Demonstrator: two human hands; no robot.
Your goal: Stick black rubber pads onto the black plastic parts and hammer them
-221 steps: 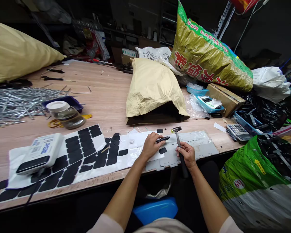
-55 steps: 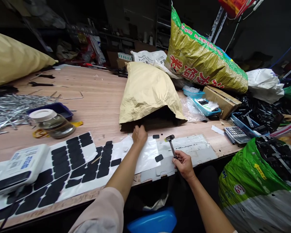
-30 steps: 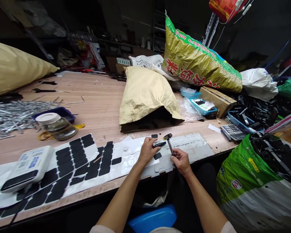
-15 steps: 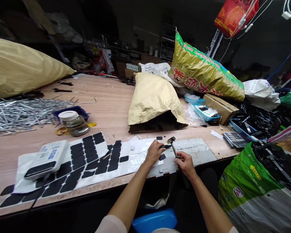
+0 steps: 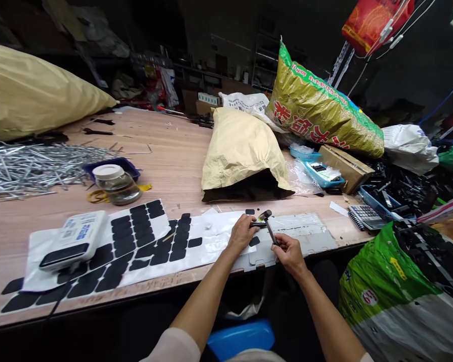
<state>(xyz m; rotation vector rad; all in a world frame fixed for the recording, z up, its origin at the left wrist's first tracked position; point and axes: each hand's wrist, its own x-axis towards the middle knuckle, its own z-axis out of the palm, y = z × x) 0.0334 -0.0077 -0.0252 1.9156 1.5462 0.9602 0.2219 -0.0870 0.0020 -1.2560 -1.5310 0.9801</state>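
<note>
My right hand [image 5: 290,253] is closed around the lower handle of a small hammer [image 5: 271,232]. The hammer's dark head points up and away from me, beside the far end of a slim black piece [image 5: 258,225]. Fingers of my left hand [image 5: 242,233] pinch that piece down near the board; its near end is hidden by them. Under both hands lies a light grey board [image 5: 305,236] at the table's front edge. A black rounded pad [image 5: 254,241] rests just below the left fingers, and a similar pad [image 5: 249,211] lies beyond them.
To the left, white sheets carry rows of black pads [image 5: 123,234], with a white box-shaped device [image 5: 75,239] on top. A lidded jar [image 5: 117,186] and metal rods [image 5: 41,168] sit behind. An open paper sack [image 5: 245,151] stands ahead; a calculator [image 5: 366,215] and green bag [image 5: 381,271] are at right.
The view has shifted slightly, so the table's contents sit a little differently in the picture. Both hands keep their grips, and the hammer head stays close to the black piece.
</note>
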